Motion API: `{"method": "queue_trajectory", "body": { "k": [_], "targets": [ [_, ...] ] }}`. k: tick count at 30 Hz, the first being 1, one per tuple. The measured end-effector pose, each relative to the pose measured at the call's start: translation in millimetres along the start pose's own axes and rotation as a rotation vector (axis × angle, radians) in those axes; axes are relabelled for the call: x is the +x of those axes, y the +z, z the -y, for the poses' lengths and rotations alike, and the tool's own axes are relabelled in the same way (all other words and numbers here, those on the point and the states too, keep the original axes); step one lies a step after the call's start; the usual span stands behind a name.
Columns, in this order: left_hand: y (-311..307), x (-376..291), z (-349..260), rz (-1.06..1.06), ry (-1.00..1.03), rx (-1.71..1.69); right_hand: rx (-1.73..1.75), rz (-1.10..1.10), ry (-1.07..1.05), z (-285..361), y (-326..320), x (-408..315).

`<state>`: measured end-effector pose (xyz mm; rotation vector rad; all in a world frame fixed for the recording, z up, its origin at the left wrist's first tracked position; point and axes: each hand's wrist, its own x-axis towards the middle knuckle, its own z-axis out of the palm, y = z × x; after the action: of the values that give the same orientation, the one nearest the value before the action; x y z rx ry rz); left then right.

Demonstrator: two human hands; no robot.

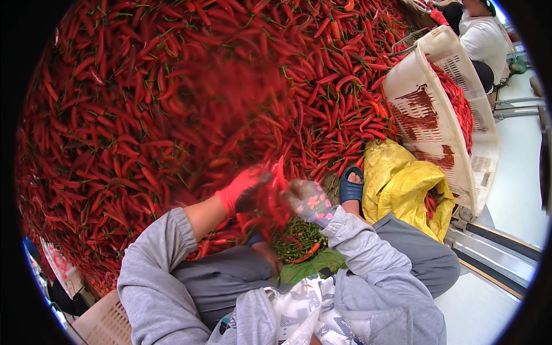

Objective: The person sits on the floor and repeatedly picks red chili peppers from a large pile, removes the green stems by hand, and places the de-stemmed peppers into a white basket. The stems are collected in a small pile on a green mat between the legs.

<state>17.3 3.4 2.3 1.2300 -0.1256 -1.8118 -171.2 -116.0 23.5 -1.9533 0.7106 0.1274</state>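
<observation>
My left hand [246, 187], in a red glove with a dark palm, is closed around several red chili peppers [279, 177]. Motion blur hides exactly how they lie in it. Close beside them on the right is my right hand [308, 200], in a grey flowered glove with bare fingertips. Its fingers are bent at the edge of the held peppers; whether they pinch a stem is too blurred to tell. Below both hands, between my legs, a heap of green pepper stems [297, 241] with a few red peppers lies on green plastic sheeting [312, 264].
A large pile of red chili peppers [142, 108] spreads ahead and left. To my right stand a yellow woven sack [396, 177] and a tilted white plastic crate [414, 99] holding peppers. Another crate [103, 319] is at lower left. A person [483, 43] sits beyond the right crate.
</observation>
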Motion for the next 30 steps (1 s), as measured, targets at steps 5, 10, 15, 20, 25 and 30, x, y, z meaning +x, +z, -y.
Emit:
{"method": "queue_trajectory", "body": {
  "k": [5, 10, 15, 20, 25, 30],
  "targets": [
    [19, -11, -4, 0.041, -0.024, 0.22, -0.177, 0.234, -0.26, 14, 13, -13],
    [18, -20, 4, 0.167, -0.073, 0.278, 0.002, 0.377, -0.431, -13, 18, -20],
    [-2, -11, 9, 0.091, -0.026, -0.394, -0.476, 0.828, -0.294, -32, 31, -28],
    [-9, -8, 3, -0.114, 0.068, -0.171, -0.463, 0.275, 0.219, -55, 8, 19],
    [2, -10, -2, -0.173, 0.077, -0.107, -0.166, 0.064, 0.319, -69, 5, 60],
    [-11, -8, 0, -0.12, 0.051, -0.229, 0.602, -0.028, 0.227, -72, -8, 42]
  ]
}}
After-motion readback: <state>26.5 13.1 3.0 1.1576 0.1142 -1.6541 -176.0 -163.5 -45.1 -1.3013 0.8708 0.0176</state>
